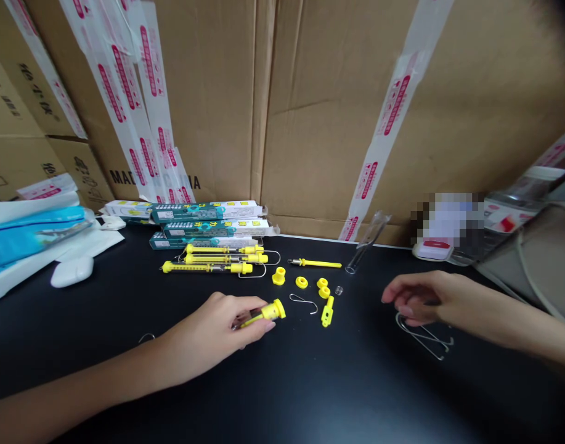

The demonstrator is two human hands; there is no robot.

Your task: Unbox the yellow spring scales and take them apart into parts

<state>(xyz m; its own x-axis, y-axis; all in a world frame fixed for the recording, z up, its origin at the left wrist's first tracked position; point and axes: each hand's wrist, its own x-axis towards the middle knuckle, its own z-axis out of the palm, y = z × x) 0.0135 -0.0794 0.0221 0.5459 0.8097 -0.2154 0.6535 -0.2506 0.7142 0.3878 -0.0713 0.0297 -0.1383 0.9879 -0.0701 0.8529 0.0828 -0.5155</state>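
Observation:
My left hand is closed around a spring scale with a clear tube and a yellow end cap pointing right. Its far end is hidden in my palm. At the right, my right hand hangs with loosely curved fingers over several bent wire hooks; whether the fingertips touch them I cannot tell. Between my hands lie a wire hook, a yellow slotted piece, a yellow flanged cap, a yellow ring, two small yellow pieces and a small spring.
Several yellow spring scales lie before stacked teal boxes. Farther back are a yellow rod and a clear tube. A white case sits left, a plastic bottle right. Cardboard walls the rear.

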